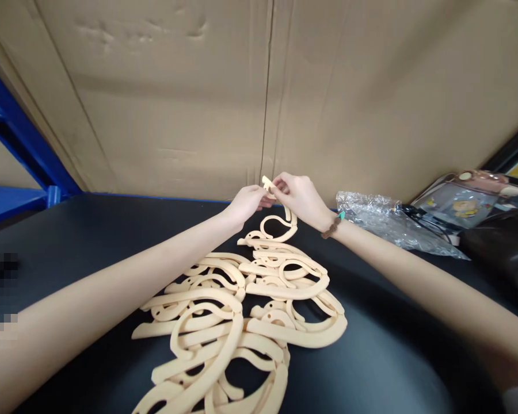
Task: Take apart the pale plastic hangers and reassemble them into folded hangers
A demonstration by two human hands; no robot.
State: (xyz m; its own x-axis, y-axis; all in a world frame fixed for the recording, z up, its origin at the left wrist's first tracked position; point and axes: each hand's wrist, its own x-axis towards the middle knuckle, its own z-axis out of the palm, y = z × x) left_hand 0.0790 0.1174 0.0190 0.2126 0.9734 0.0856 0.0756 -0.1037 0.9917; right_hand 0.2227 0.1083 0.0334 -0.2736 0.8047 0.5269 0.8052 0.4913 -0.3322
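Note:
Beyond the pile, at the far side of the black table, my left hand [249,204] and my right hand [294,194] meet, both with fingers closed on a small cream-coloured piece [267,183]. Its upper end sticks up between the fingertips; the rest is covered by them. A brown band with a teal bit circles my right wrist. From just below my hands toward me stretches a heap of curved cream pieces [296,335], hook-shaped and overlapping, some with small round holes.
Behind the black table [90,230] stands a cardboard wall [176,103]. Blue metal framing [23,129] is at the left. Crumpled clear plastic [384,221], a dark cable and a transparent pouch [461,201] lie at the right.

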